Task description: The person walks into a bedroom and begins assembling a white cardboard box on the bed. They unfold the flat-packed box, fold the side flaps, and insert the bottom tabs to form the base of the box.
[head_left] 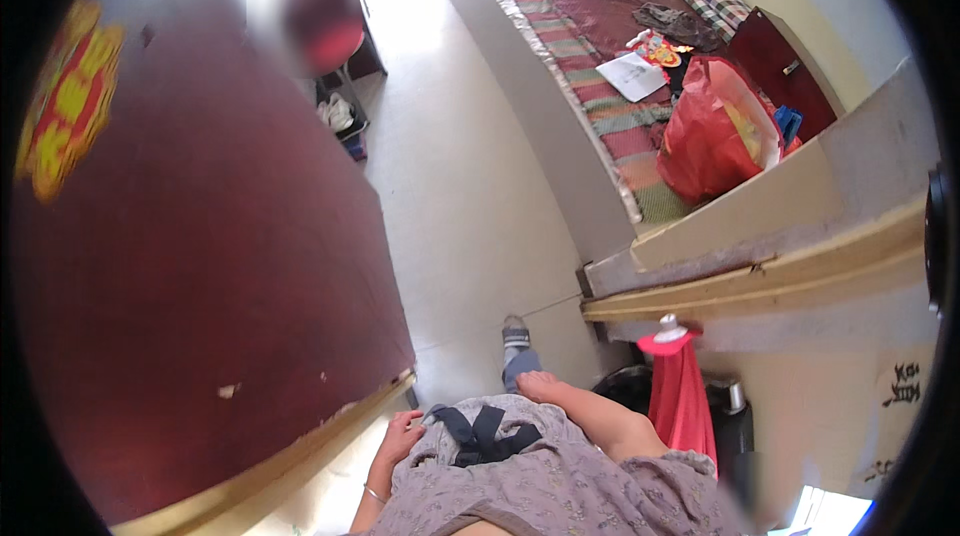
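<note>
My left hand (400, 434) hangs at the left side of my patterned grey-mauve dress (560, 446), near its black bow (485, 434). Its fingers are loosely apart and hold nothing that I can see. A thin bracelet circles that wrist. My right hand (537, 385) reaches forward above my leg, its fingers curled under with the tips out of sight. Whether anything is inside it does not show. Below it, one foot (515, 334) in a striped shoe or sock stands on the pale floor.
A dark red door (220, 306) fills the left side. Pale floor (470, 146) runs ahead between it and a raised bed (590, 66). On the bed stands a red bag (705, 141). Red cloth (680, 396) hangs by the right wall; a red stool (335, 41) stands far left.
</note>
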`<move>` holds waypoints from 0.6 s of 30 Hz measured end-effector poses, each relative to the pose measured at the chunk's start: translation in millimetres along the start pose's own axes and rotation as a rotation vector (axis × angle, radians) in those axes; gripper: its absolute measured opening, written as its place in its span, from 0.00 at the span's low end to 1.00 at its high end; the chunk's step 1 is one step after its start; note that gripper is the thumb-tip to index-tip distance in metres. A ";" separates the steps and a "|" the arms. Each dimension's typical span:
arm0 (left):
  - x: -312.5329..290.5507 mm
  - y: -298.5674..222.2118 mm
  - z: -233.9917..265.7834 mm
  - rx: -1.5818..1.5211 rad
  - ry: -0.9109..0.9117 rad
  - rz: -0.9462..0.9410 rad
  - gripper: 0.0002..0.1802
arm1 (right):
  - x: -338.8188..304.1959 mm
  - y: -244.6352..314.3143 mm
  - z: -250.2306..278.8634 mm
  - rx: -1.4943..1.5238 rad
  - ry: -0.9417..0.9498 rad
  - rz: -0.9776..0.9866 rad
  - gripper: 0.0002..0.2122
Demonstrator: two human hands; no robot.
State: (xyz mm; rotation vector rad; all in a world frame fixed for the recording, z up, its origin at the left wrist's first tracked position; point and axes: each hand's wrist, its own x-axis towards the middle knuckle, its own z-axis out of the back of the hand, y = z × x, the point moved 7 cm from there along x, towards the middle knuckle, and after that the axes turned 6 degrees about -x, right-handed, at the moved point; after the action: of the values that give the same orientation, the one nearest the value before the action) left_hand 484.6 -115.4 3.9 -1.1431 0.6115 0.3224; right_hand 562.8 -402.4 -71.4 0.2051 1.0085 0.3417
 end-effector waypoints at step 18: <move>389.9 -212.2 55.6 0.381 0.136 -0.130 0.17 | 152.3 -162.7 248.2 0.336 0.018 -0.158 0.14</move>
State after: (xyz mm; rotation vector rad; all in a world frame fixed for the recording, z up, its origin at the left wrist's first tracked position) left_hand 923.9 -173.5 -57.5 -0.8358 0.6811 0.0124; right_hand 878.9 -499.5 -115.2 0.4234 1.0896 0.0284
